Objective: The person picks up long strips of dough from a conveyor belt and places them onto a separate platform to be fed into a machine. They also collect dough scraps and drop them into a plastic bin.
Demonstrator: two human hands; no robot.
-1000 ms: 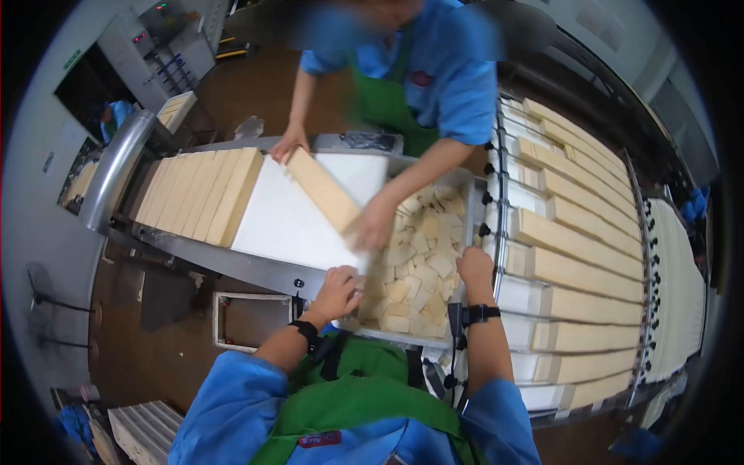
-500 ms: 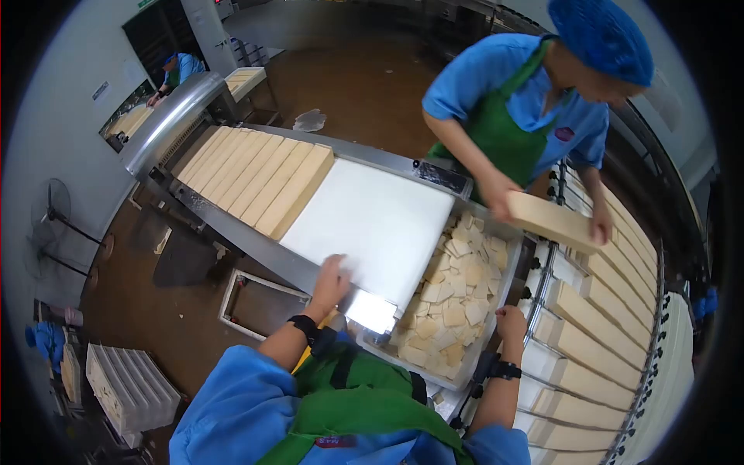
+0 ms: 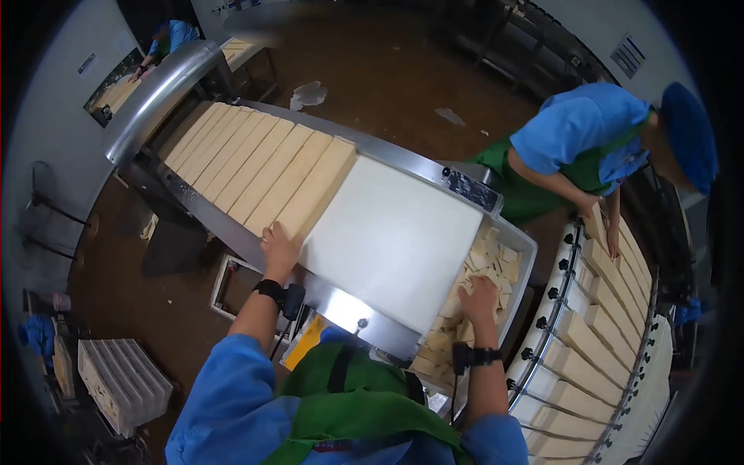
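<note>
My left hand point(image 3: 280, 252) has its fingertips at the near lower end of the frontmost long pale-yellow block point(image 3: 324, 186), which looks like stacked dough sheets. Several similar blocks lie side by side behind it on the white conveyor belt point(image 3: 391, 240). Fingers apart and holding nothing, my right hand point(image 3: 479, 298) hovers over the bin point(image 3: 529, 260) past the belt's end. Flat, pale dough scraps point(image 3: 496, 260) fill this bin, partly hidden by my hand and forearm.
A co-worker point(image 3: 581, 139) leans over the right-hand conveyor point(image 3: 546, 384), hands on a block there. Several blocks lie along it. A metal hood point(image 3: 167, 93) spans the belt's far end. Stacked grey trays point(image 3: 128, 384) stand on the floor at left.
My left hand has moved up and left to the front block. My right hand has gone from beside the right conveyor to over the bin. The co-worker has lowered the carried block onto that conveyor.
</note>
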